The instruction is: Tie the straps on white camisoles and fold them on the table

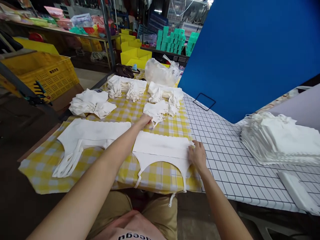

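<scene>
A white camisole top (161, 146) lies flat in front of me, its thin straps toward my body and one strap hanging past the table edge. My right hand (198, 155) rests at its right edge, thumb and fingers a little apart. Beyond the top, my left hand (146, 120) reaches to a loose bunch of white tops (157, 109); its fingers are partly hidden and blurred, so their grip is unclear. Left of the flat top is another white camisole, a folded stack with straps (92, 130), partly covered by my left forearm.
Behind lie more white garment stacks (165, 90), a crumpled white pile (91, 102) and a clear plastic bag (160, 71). A tall white stack (280, 136) and a white box (297, 191) sit right, under a blue board (245, 50). A yellow crate (50, 73) stands left.
</scene>
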Available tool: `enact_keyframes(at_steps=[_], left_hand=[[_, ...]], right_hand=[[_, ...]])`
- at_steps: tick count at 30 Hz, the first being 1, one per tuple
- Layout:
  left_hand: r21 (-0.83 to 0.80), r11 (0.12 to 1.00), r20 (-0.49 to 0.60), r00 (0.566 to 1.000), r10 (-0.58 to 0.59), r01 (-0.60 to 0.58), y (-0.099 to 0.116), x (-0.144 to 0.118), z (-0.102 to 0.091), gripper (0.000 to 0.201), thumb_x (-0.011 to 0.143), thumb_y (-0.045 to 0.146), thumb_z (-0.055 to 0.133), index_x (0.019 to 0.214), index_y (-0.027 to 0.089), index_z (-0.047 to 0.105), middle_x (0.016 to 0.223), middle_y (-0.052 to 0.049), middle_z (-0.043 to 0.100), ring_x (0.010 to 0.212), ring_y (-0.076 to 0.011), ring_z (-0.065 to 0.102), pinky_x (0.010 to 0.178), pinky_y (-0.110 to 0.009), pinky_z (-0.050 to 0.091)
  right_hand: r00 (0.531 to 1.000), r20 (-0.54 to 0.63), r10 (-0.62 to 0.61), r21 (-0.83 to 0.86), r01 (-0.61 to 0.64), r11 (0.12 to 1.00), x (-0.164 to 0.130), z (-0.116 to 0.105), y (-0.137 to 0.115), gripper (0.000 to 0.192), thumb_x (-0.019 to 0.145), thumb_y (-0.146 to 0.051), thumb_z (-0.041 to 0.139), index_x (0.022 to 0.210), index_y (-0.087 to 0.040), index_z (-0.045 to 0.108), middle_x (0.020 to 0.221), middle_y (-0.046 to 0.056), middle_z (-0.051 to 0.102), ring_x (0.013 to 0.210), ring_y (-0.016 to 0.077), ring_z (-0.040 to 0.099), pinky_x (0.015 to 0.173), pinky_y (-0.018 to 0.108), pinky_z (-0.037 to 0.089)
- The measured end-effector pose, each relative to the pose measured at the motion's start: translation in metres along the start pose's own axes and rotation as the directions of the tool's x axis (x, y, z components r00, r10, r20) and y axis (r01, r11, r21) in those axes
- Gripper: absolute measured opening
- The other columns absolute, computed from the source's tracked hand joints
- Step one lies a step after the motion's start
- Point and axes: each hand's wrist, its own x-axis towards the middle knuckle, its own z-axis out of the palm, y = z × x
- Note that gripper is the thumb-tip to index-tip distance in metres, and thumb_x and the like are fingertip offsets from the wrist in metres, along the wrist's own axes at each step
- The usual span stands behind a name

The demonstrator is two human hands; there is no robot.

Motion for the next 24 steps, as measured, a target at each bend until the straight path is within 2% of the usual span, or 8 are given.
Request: enact_keyframes(at_steps=[2,5,8,11,14,19,22,24], left_hand=[[-0.019,1.000,-0.127,0.992,-0.002,0.000,0.008,0.001,-0.004,0.031,0.086,0.024,0.040,0.112,0.011,0.050,0.115,-0.015,0.055,0.105,-0.0229,0.054,0.083,-0.031,0.045],[0.203,0.966,-0.307,0.926,0.217,-0.159,0.007,-0.024,0.012,0.047,0.084,0.023,0.044,0.130,0.015,0.037,0.130,-0.013,0.046,0.121,-0.0243,0.041,0.098,-0.038,0.036],[0.373,0.815,-0.016,0.875,0.483,-0.443,-0.014,-0.067,0.048,0.053,0.086,0.033,0.041,0.136,0.019,0.031,0.140,-0.008,0.036,0.131,-0.0267,0.026,0.108,-0.048,0.021],[0.426,0.692,0.171,0.803,0.571,-0.583,-0.043,-0.101,0.076,0.051,0.088,0.044,0.035,0.136,0.026,0.034,0.145,-0.002,0.026,0.135,-0.0252,0.019,0.110,-0.047,0.014],[0.499,0.665,0.170,0.815,0.554,-0.556,-0.070,-0.114,0.076,0.052,0.088,0.046,0.032,0.137,0.028,0.031,0.147,0.002,0.022,0.136,-0.0223,0.016,0.111,-0.048,0.012],[0.584,0.685,0.150,0.887,0.437,-0.436,-0.096,-0.112,0.046,0.060,0.087,0.051,0.034,0.139,0.024,0.026,0.148,-0.004,0.016,0.136,-0.0254,0.012,0.109,-0.052,0.012],[0.614,0.714,0.122,0.934,0.336,-0.337,-0.091,-0.113,0.038,0.065,0.086,0.053,0.034,0.139,0.017,0.028,0.147,-0.012,0.015,0.135,-0.0310,0.011,0.107,-0.053,0.012],[0.619,0.710,0.133,0.935,0.328,-0.337,-0.078,-0.116,0.041,0.064,0.087,0.052,0.033,0.139,0.016,0.028,0.147,-0.014,0.016,0.135,-0.0310,0.010,0.108,-0.052,0.010]], right_hand=[[1.000,-0.018,0.005,-0.002,-0.005,1.000,-0.005,-0.003,0.008,0.035,0.083,-0.027,0.037,0.112,-0.014,0.053,0.108,0.013,0.053,0.099,0.0257,0.049,0.081,0.038,0.043],[1.000,-0.020,-0.014,-0.035,0.013,0.999,-0.007,-0.002,0.007,0.038,0.086,-0.029,0.033,0.115,-0.015,0.054,0.114,0.013,0.054,0.103,0.0264,0.048,0.085,0.040,0.041],[0.996,0.009,-0.091,-0.092,0.091,0.992,-0.004,0.009,-0.008,0.045,0.090,-0.033,0.026,0.124,-0.016,0.049,0.131,0.013,0.044,0.118,0.0272,0.040,0.093,0.042,0.037],[0.966,0.161,-0.202,-0.133,0.224,0.965,-0.004,0.023,-0.019,0.050,0.092,-0.039,0.020,0.135,-0.019,0.038,0.144,0.007,0.031,0.132,0.0247,0.024,0.102,0.043,0.027],[0.923,0.316,-0.220,-0.151,0.278,0.949,-0.006,0.030,-0.012,0.050,0.092,-0.042,0.019,0.138,-0.026,0.031,0.146,0.001,0.026,0.135,0.0216,0.018,0.105,0.046,0.020],[0.941,0.334,-0.055,-0.152,0.111,0.982,-0.021,0.009,0.011,0.048,0.090,-0.037,0.027,0.136,-0.026,0.035,0.145,0.002,0.029,0.134,0.0240,0.020,0.104,0.051,0.020],[0.975,0.216,0.041,-0.007,-0.041,0.999,-0.048,-0.019,0.011,0.046,0.086,-0.035,0.034,0.127,-0.020,0.045,0.134,0.010,0.045,0.124,0.0262,0.038,0.098,0.047,0.031],[0.977,0.181,0.114,0.155,-0.143,0.977,-0.075,-0.039,0.007,0.039,0.085,-0.035,0.034,0.112,-0.016,0.056,0.111,0.012,0.061,0.102,0.0240,0.055,0.086,0.039,0.041]])
